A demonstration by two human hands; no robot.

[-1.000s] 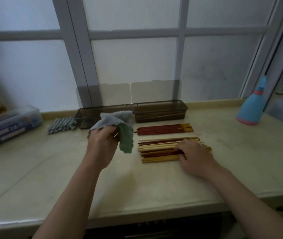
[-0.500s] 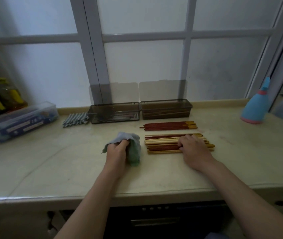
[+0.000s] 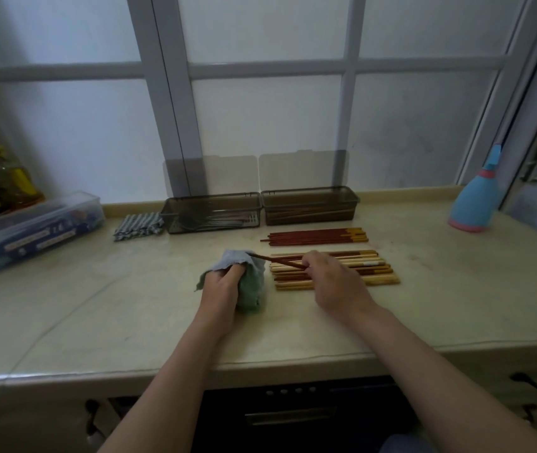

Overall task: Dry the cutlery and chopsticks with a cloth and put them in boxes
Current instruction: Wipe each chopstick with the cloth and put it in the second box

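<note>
Chopstick of dark red wood [image 3: 280, 261] is pinched in our right grip [image 3: 335, 286], its tip touching the crumpled grey-green cloth [image 3: 252, 289] that our left grip [image 3: 219, 294] clenches on the beige tabletop [image 3: 97, 305]. Under the right grip lies a mixed pile of pale and red wooden chopsticks [image 3: 375, 273]. A row of yellow-ended red chopsticks [image 3: 316, 237] lies between that pile and the open smoky plastic chopstick box [image 3: 309, 204]. Beside this box stands the smoky plastic cutlery box [image 3: 175, 220], with a striped folded cloth [image 3: 138, 225] to its left. A blue spray bottle [image 3: 476, 204] stands far right.
</note>
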